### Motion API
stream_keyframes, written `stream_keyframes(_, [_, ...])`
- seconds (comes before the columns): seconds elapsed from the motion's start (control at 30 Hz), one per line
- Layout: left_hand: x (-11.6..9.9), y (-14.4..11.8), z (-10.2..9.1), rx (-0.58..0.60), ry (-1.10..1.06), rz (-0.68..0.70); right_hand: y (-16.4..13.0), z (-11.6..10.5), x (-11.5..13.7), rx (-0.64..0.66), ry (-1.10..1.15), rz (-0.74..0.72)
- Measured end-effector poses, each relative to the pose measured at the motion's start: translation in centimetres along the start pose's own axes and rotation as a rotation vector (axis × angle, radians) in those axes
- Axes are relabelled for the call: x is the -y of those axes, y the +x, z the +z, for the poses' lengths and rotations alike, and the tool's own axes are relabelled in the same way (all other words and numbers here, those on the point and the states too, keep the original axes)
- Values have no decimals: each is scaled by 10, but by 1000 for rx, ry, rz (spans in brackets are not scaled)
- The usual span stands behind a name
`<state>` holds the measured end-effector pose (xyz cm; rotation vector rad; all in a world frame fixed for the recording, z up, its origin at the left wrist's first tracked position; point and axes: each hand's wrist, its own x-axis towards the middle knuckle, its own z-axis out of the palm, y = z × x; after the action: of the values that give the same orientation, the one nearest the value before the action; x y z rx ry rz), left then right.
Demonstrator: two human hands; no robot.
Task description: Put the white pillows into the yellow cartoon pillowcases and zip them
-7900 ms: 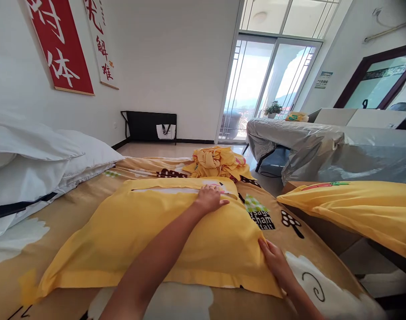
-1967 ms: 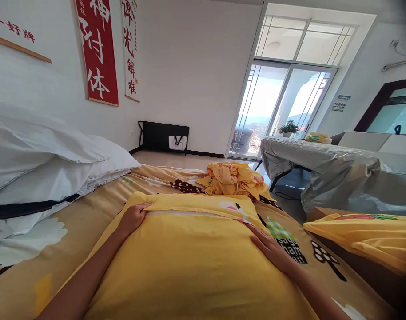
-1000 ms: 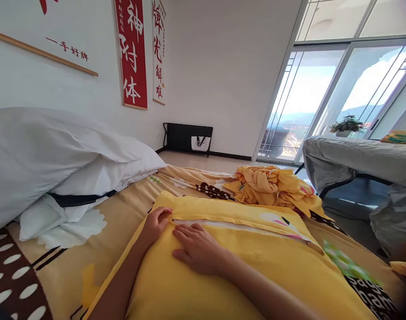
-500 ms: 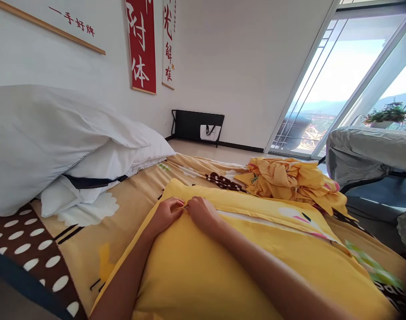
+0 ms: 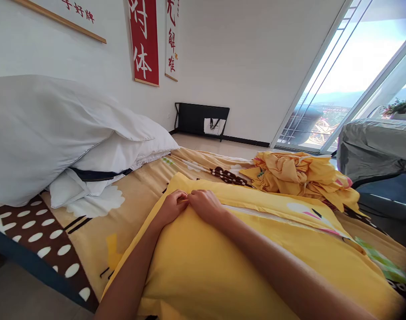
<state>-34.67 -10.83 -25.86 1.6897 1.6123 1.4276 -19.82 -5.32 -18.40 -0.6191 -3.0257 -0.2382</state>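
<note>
A plump pillow in a yellow pillowcase (image 5: 223, 266) lies on the bed in front of me. Its opening runs along the far edge, where white filling shows in a long slit (image 5: 272, 217). My left hand (image 5: 174, 206) and my right hand (image 5: 204, 205) meet at the left end of that slit, fingers curled and pinching the case fabric there. What sits between the fingertips is too small to make out.
Stacked white pillows (image 5: 56, 133) lie to the left. A crumpled yellow cloth heap (image 5: 299, 175) sits beyond the pillow. The bed has a tan patterned sheet (image 5: 99, 222). A grey-covered table (image 5: 376, 146) stands at right, and a black rack (image 5: 203, 122) stands by the far wall.
My right hand slid from the pillow's right side to the left end of the opening and joined the left hand. Both now pinch the fabric; the view turned left.
</note>
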Motion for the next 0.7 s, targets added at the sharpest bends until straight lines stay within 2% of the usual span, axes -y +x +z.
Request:
stream_keyframes(0.13, [-1,0,-3,8,-88,-47,7,-8,-1,26,-28,-3])
stream_keyframes(0.2, [-3,0,-5,-26,-126,-55,10,-16,-3,33,-53,-30])
stream_keyframes(0.3, [-7,0,-6,-73,-46,-6,16,-29,-5,60,-161,-180])
stream_keyframes(0.47, [-9,1,-7,32,81,93,23,-35,-6,44,-325,-443])
stream_keyframes(0.6, [-6,3,-7,25,81,65,20,-31,-14,-24,-428,-600])
stream_keyframes(0.7, [-6,4,-6,35,-11,-27,15,-28,-21,-82,-462,-619])
